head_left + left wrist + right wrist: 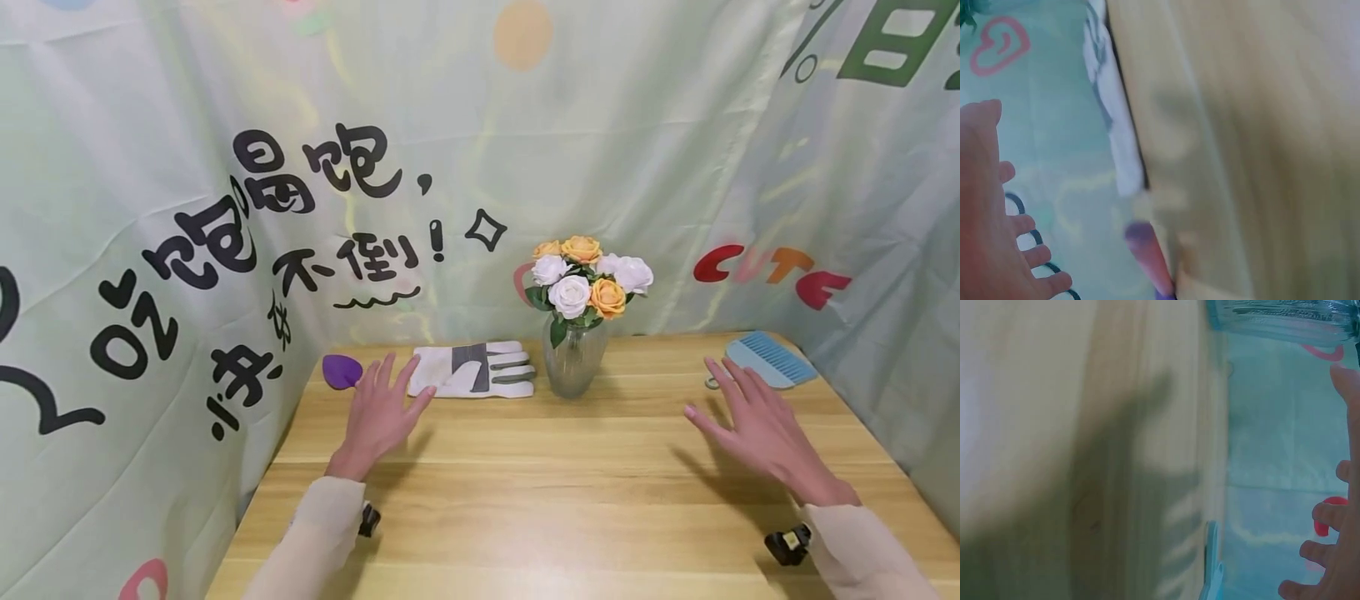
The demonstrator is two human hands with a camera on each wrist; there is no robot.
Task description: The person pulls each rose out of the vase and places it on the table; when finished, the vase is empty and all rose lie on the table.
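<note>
My left hand [381, 421] hovers above the table with its fingers spread, holding nothing. Just beyond it lie a white-and-grey work glove [435, 371] and a purple, spade-shaped piece [342, 372]. The left wrist view shows the glove [1116, 131] edge-on, near a blurred pink-and-purple object [1150, 256]. Over on the right, my right hand [768, 433] is raised with fingers apart and nothing in it. Past its fingertips lies a light blue, flat piece with comb-like ridges [772, 360], partly hidden by the hand. Between the hands, farther back, stands a glass vase [574, 362].
White and orange roses [570, 296] fill the vase. A wooden table [555, 500] carries everything, and a printed cloth [630, 167] hangs along its back and sides. Each wrist wears a small black camera, one [787, 546] on the right.
</note>
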